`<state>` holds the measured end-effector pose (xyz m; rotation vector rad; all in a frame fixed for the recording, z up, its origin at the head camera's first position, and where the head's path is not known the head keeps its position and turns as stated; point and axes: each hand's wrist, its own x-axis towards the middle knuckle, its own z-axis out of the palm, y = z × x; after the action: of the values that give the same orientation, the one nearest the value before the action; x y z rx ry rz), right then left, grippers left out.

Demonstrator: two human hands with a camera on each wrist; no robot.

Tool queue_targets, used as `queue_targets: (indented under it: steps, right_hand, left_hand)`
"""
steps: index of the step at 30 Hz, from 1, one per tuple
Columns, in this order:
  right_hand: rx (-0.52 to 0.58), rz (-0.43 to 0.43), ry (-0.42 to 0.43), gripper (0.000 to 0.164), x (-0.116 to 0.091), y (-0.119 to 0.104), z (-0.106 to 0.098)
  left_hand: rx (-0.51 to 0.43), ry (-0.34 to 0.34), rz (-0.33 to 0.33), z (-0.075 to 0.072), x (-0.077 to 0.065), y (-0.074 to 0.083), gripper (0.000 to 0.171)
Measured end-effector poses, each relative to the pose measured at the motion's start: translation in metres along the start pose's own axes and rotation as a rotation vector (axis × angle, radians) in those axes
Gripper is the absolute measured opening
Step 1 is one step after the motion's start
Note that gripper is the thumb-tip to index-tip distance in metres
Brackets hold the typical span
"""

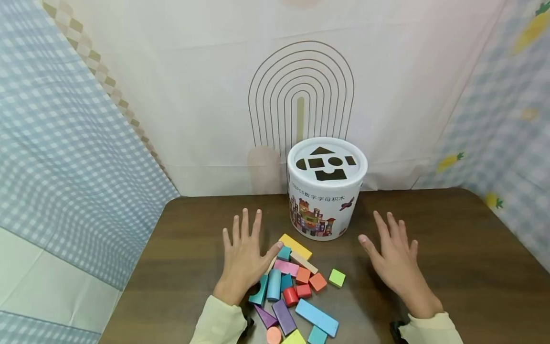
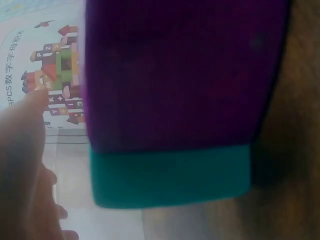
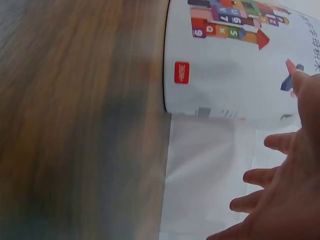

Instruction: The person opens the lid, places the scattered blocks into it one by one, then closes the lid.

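My left hand point(image 1: 242, 260) is spread palm down at the left side of a loose heap of coloured toy blocks, its thumb tip beside a small teal block point(image 1: 284, 253). Nothing is held in it. In the left wrist view a purple block point(image 2: 185, 75) and a teal block point(image 2: 170, 177) fill the middle, very close to the camera. To the right of the heap, my right hand point(image 1: 397, 263) also has its fingers spread and holds nothing. A lone green cube point(image 1: 337, 278) lies between the heap and that hand. The heap includes a long blue block point(image 1: 317, 317) and a yellow block point(image 1: 295, 246).
Behind the blocks stands a white bucket point(image 1: 320, 210) printed with a block castle; its lid point(image 1: 356, 174) has shaped cut-outs. The dark wooden table point(image 1: 193, 229) ends at a white cloth backdrop point(image 1: 206, 119). Checked blue cloth point(image 1: 77, 119) hangs at both sides.
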<state>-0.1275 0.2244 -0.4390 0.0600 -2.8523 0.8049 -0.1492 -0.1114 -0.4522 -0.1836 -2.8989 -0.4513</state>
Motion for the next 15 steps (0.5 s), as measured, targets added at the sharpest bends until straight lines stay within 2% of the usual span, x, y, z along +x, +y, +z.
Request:
queue_targets:
  steps: [3,5,10,15]
  right_hand:
    - [0.13,-0.024,0.029,0.075,0.003,-0.005,0.006]
    - [0.252,-0.036,0.062,0.071,0.007,-0.007,0.008]
    - [0.523,-0.055,0.128,0.062,0.023,-0.011,0.007]
    - [0.653,-0.064,0.146,0.06,0.042,-0.015,0.007]
  left_hand:
    - [-0.041,0.017,-0.001,-0.001,-0.001,0.001,0.098]
    - [-0.108,0.025,-0.009,-0.003,0.002,0.005,0.099]
    - [-0.39,0.037,-0.002,-0.006,0.016,0.02,0.094]
    - [-0.622,0.001,0.059,-0.012,0.042,0.037,0.092]
